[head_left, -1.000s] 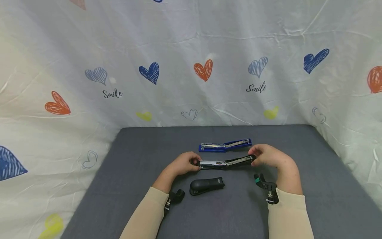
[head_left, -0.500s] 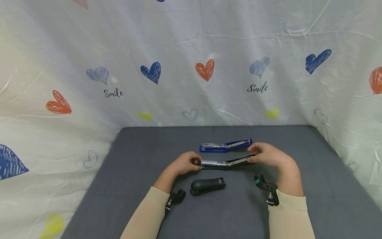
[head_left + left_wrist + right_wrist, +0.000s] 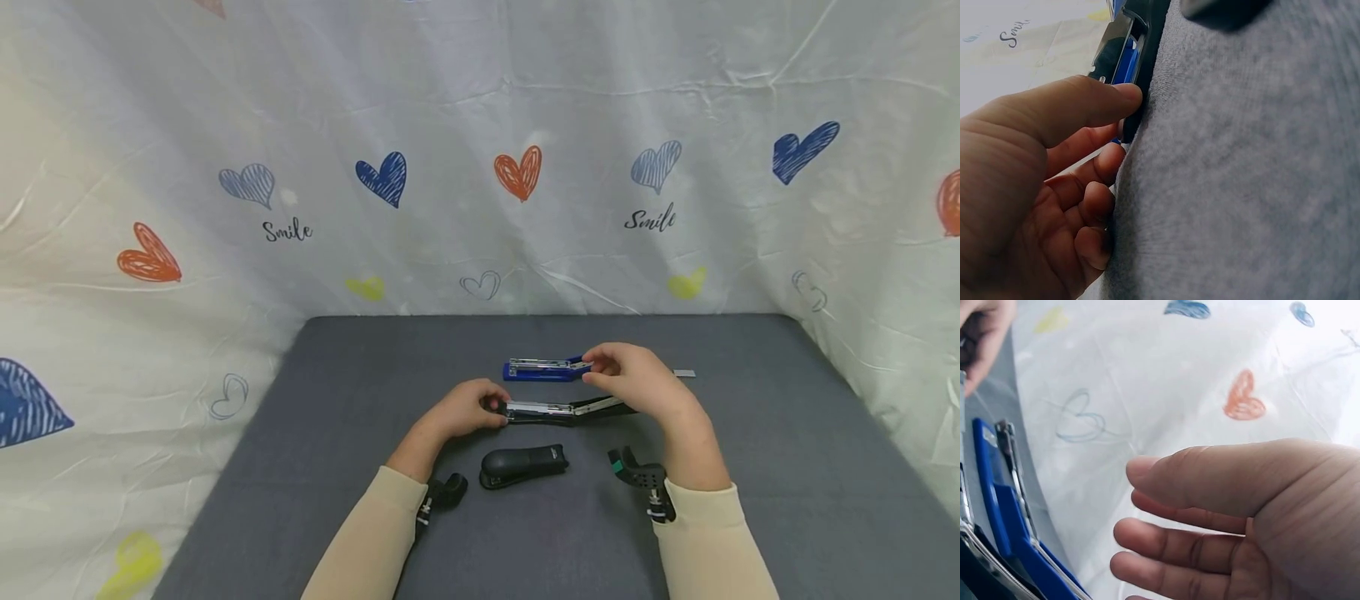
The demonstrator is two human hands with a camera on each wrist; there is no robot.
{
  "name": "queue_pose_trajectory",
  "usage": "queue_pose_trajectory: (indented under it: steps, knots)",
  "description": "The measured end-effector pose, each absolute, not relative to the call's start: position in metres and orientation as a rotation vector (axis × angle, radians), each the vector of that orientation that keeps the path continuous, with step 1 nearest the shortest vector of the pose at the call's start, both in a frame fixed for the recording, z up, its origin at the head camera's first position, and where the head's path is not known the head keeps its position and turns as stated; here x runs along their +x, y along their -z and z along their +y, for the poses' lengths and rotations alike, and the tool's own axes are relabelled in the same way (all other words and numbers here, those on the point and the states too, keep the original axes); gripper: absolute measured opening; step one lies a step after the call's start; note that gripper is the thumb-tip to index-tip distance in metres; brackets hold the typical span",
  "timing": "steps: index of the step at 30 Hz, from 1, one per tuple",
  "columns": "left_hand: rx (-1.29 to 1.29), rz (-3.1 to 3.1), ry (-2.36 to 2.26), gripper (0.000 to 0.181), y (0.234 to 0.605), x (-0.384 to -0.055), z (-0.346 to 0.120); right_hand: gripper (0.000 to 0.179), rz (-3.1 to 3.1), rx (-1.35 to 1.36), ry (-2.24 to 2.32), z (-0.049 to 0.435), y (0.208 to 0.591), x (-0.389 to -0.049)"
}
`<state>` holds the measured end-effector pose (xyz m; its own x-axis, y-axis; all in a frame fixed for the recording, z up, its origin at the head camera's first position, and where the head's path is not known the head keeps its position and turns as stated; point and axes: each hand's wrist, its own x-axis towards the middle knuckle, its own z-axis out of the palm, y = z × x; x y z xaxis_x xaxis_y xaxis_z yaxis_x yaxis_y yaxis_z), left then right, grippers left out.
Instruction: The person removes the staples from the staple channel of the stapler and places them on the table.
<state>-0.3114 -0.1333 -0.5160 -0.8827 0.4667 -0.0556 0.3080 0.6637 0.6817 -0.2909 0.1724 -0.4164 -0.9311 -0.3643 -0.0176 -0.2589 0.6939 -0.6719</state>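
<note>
In the head view my left hand (image 3: 471,408) pinches the left end of an unfolded black stapler (image 3: 540,409), its metal tray exposed. The left wrist view shows the left hand (image 3: 1054,162) with its thumb on that stapler's end (image 3: 1147,62). Behind it lies an unfolded blue stapler (image 3: 543,372). My right hand (image 3: 637,375) hovers over the blue stapler's right part and hides it. In the right wrist view the right hand (image 3: 1210,500) has its fingers loosely bent, holding nothing, apart from the blue stapler (image 3: 1000,506).
A closed black stapler (image 3: 525,465) lies in front of the unfolded black one. A pale staple strip (image 3: 684,373) lies right of the right hand. The grey tabletop (image 3: 390,358) ends at a white curtain (image 3: 450,242) printed with hearts.
My right hand has left the right end of the black stapler and moved left and back, over the blue stapler. The staple strip now shows. The left hand keeps its pinch.
</note>
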Motion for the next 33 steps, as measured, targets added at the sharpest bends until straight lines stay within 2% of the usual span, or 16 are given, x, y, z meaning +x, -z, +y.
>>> queue_pose_trajectory:
  steps: [21, 33]
  knots:
    - [0.616, 2.669, -1.020, 0.028, 0.517, -0.314, -0.133, 0.020, 2.571, -0.686, 0.895, 0.136, 0.447, -0.303]
    - [0.620, 2.655, -1.032, 0.027, 0.517, -0.315, -0.134, 0.009, 2.694, -0.535, 0.652, 0.109, 0.457, -0.299]
